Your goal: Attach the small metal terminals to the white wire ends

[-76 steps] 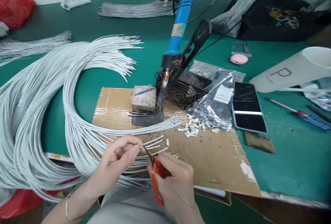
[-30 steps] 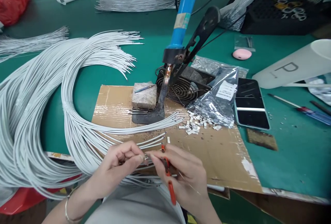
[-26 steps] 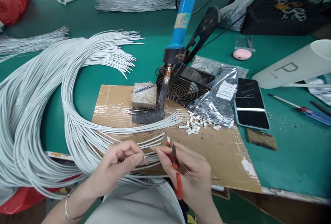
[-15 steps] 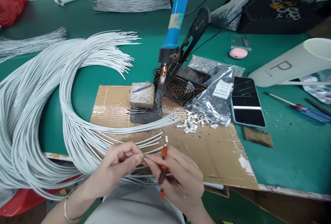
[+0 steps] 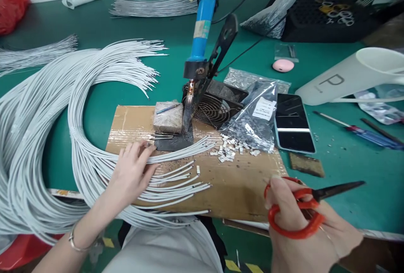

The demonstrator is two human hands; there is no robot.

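My left hand [image 5: 132, 172] lies flat with fingers spread on the white wires [image 5: 94, 168] that fan across the cardboard sheet [image 5: 240, 180]. My right hand [image 5: 303, 226] is at the lower right, off the cardboard's corner, closed through the red handles of a pair of scissors [image 5: 303, 210] whose dark blades point right. The wires' stripped ends [image 5: 195, 172] lie loose on the cardboard, apart from either hand. A big coil of the same white wires [image 5: 34, 138] fills the left of the green table.
A blue-handled soldering iron [image 5: 198, 46] stands in its holder by a sponge block [image 5: 168, 117] and a small fan [image 5: 214, 111]. Small white pieces [image 5: 230, 152], a bag of parts [image 5: 252, 125], a phone [image 5: 293, 123], a screwdriver [image 5: 356, 130] and a white tube [image 5: 347, 79] lie to the right.
My hands were together pinching one wire end with the scissors tucked in my right palm. Now the left hand rests flat on the wires and the right has swung away to the right with the scissors.
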